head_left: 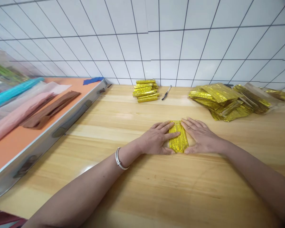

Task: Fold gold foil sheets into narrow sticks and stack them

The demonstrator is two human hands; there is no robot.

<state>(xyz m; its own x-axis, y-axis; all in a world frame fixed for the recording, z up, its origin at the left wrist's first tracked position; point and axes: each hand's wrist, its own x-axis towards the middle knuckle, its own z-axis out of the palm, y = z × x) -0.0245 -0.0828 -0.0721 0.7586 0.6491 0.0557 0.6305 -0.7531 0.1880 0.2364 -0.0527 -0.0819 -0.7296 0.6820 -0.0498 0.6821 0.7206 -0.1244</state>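
The gold packet [179, 144] lies on the surface [142, 190] just right of the frame's centre, between the left hand [156, 138] and right hand [200, 136]. To press it flat well, even pressure from both sides should help; pushing inward would likely buckle the thin foil. Neither grip is closed: both hands lie palm down, fingers spread, left fingers over the packet's left part, right fingertips at its right edge. The forearms slant in from the lower corners.
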